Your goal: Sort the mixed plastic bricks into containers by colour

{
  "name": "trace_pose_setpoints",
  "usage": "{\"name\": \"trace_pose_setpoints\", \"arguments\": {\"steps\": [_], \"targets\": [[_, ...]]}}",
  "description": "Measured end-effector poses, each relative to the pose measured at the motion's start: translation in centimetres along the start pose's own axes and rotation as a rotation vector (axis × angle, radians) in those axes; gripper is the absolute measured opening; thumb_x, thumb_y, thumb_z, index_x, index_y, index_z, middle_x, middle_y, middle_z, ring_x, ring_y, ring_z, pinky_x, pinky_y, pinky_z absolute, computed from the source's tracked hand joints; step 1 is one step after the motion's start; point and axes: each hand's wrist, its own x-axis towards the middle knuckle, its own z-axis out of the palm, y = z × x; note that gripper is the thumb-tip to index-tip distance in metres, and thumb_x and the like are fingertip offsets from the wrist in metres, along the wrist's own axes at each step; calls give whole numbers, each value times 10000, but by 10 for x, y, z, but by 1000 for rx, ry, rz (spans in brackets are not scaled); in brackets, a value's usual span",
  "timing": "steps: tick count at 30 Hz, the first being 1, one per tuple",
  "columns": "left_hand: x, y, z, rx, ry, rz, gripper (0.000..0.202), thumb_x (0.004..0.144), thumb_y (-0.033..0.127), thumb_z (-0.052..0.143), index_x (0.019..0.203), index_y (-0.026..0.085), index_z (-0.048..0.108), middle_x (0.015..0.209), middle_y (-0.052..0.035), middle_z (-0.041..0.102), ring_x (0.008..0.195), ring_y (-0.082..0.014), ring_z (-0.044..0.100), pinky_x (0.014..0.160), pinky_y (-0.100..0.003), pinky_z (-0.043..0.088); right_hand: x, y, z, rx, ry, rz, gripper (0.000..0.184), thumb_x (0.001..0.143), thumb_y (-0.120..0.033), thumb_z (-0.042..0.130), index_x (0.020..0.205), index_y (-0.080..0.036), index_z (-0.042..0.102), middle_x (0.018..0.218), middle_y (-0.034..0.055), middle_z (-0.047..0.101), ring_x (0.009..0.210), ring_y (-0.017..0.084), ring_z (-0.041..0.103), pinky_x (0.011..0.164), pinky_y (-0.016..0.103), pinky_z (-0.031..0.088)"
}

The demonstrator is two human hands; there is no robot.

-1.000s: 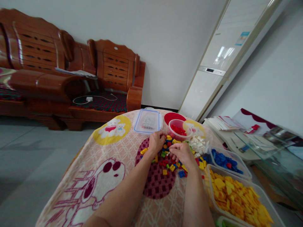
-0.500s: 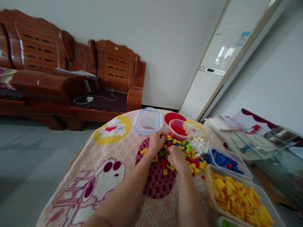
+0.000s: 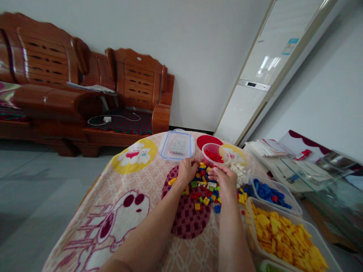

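A mixed pile of toy building bricks (image 3: 202, 183) in red, yellow, blue, green and white lies on the tablecloth. My left hand (image 3: 187, 170) rests at the pile's left edge with its fingers curled down; anything between them is hidden. Above the pile's right side, my right hand (image 3: 225, 178) pinches a small red brick (image 3: 214, 165) at its fingertips. That hand is just in front of a round clear tub (image 3: 208, 146) with red bricks inside. Beside it, a heap of white bricks (image 3: 239, 173) is partly covered by my right hand.
Right of the pile stand a clear box of blue bricks (image 3: 297, 207) and a larger box of yellow bricks (image 3: 326, 251). A blue-rimmed clear lid (image 3: 172, 145) lies at the table's far side. A glass shelf (image 3: 317, 181) stands beyond the boxes at right.
My right hand has risen from the middle of the pile and moved right toward the red tub, with a small red brick now showing at its fingertips. My left hand stays in place.
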Motion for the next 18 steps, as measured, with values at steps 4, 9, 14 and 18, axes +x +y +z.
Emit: {"name": "trace_pose_setpoints", "arguments": {"steps": [4, 9, 14, 18], "targets": [[-1, 0, 1, -6, 0, -2, 288, 771, 164, 480, 897, 183, 739, 701, -10, 716, 655, -130, 648, 630, -209, 486, 7, 0, -8, 188, 109, -42, 421, 501, -229, 792, 884, -113, 660, 701, 54, 725, 673, 201, 707, 676, 360, 610], [-1, -2, 1, -1, 0, -5, 283, 770, 177, 476, 889, 180, 732, 699, -10, 712, 647, -129, 640, 614, -208, 476, 10, -1, -13, 240, 68, -43, 491, 528, -204, 779, 987, -89, 647, 818, 96, 735, 859, 254, 715, 912, 503, 546], [-1, -4, 3, -11, -6, 14, 262, 763, 170, 473, 853, 166, 719, 690, -9, 705, 615, -118, 620, 593, -201, 463, 7, -3, -10, 223, 17, -94, 571, 636, -262, 745, 1161, -83, 609, 1001, 151, 719, 1005, 267, 682, 994, 526, 482], [-1, -3, 2, -14, -10, 3, 260, 766, 169, 476, 853, 166, 721, 671, -8, 697, 592, -114, 610, 588, -199, 460, 4, -6, -8, 204, -10, -119, 621, 652, -293, 740, 1215, -80, 586, 1064, 164, 705, 1033, 260, 670, 999, 502, 480]]}}
